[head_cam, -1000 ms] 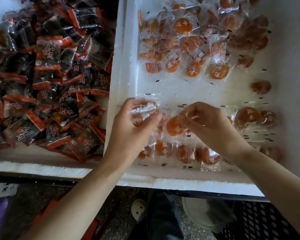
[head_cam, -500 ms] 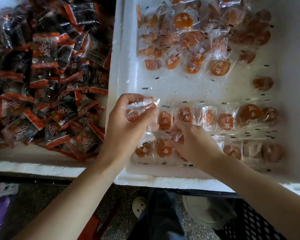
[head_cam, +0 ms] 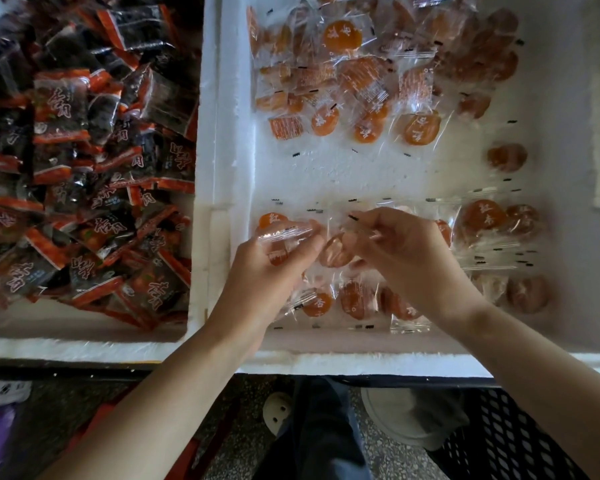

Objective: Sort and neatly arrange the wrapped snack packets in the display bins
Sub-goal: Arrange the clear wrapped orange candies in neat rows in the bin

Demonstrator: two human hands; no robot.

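Head view: two bare hands work low in the near-left part of the white foam bin (head_cam: 361, 362).
Left hand (head_cam: 274, 268): the fingers are curled, with thumb and fingertips clamped on a held bundle (head_cam: 284, 237) of clear-wrapped orange snacks. The bundle lies across the fingertips.
Right hand (head_cam: 409, 251): the fingers are bent and drawn together, and the tips pinch the clear wrapper of a single packet (head_cam: 335, 252). Motion blur softens the exact grip.
Single packet: its orange disc sits just left of the right fingertips and just right of the left ones, between the two hands.
Far row (head_cam: 482, 220): orange packets lie flat side by side, starting right of the right hand's knuckles and running away from them.
Near row (head_cam: 354, 299): more orange packets lie flat behind the fingers, under both wrists and along the bin's near wall.
Loose heap (head_cam: 343, 81): unsorted orange packets lie jumbled well beyond both sets of fingertips. A strip of bare foam separates them from the fingers.
Stray packet (head_cam: 506, 157): it lies alone, beyond and to the right of the right fingers.
Dark packets (head_cam: 84, 150): black-and-red wrappers are piled in the neighbouring bin (head_cam: 84, 348). They lie left of the left fingers, across the foam wall.
Floor: a pale shoe (head_cam: 278, 410) and a black crate (head_cam: 516, 445) lie beneath the forearms.
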